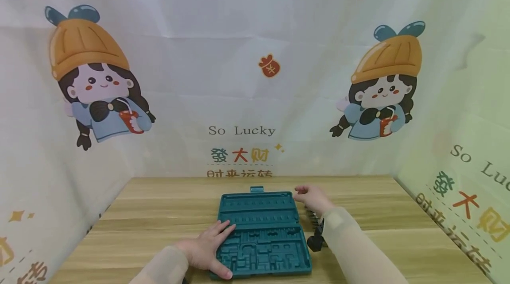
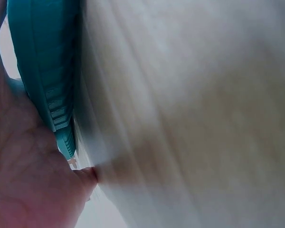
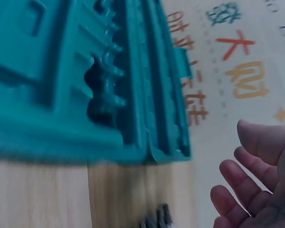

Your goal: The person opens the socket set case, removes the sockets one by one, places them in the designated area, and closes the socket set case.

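A teal plastic tool case (image 1: 263,248) lies unfolded on the table, its moulded compartments facing up and its lid (image 1: 259,206) laid back away from me. My left hand (image 1: 209,246) rests over the case's left edge with fingers spread, thumb near the front corner. In the left wrist view the palm (image 2: 28,171) lies against the case's ribbed side (image 2: 52,85). Beside the lid's far right corner is my right hand (image 1: 312,197), its fingers loosely bent. The right wrist view shows that hand's fingers (image 3: 237,183) apart from the case and holding nothing.
Several small dark metal pieces (image 1: 312,217) lie right of the case, partly hidden under my right wrist. A black object (image 1: 315,242) hangs by that wrist. The wooden table (image 1: 159,204) meets a printed cloth backdrop (image 1: 171,98) at its back and sides.
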### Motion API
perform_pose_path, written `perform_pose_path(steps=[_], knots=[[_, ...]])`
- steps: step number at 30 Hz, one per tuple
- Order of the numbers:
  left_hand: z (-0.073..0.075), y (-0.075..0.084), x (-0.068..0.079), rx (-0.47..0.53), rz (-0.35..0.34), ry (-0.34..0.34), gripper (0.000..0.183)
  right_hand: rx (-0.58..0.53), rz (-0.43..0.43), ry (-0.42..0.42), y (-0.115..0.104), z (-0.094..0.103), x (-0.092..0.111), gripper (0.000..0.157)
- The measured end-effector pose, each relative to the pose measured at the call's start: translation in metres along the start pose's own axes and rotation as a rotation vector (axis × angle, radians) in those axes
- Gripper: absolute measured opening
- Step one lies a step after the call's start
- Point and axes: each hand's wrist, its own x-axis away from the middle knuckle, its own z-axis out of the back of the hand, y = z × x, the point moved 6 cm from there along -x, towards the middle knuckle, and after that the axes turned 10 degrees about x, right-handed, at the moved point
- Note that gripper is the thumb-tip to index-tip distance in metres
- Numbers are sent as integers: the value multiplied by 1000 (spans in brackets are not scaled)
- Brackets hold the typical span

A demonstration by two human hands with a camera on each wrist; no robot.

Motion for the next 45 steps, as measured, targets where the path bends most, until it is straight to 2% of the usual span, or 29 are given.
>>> perform_pose_path(steps=[10,16,24,28,31,36,38,41,45], knots=[[-1,-3,0,22,-28,-30,100,159,-48,-11,6,-29,-38,45],[0,-3,3,23,-34,-29,100,225,-92,-8,10,-34,-48,40],[-4,-9,-1,23,-45,-30,100,146,-128,31,13,-30,-48,33],[-4,-13,-2,16,-25,-28,100,95,-152,54,13,-27,-52,29],[-1,-9,0,13,-22,-21,101,-24,-158,65,12,-25,-54,30],[4,4,6,-54,-69,0,101,-140,-91,123,8,-19,-55,30],[9,11,8,-62,-99,38,98,-139,-64,150,7,-17,-53,28],[27,20,8,-40,-121,158,90,-156,-56,175,6,-15,-51,26],[61,23,4,72,-59,376,81,-189,-69,184,6,-13,-47,26]])
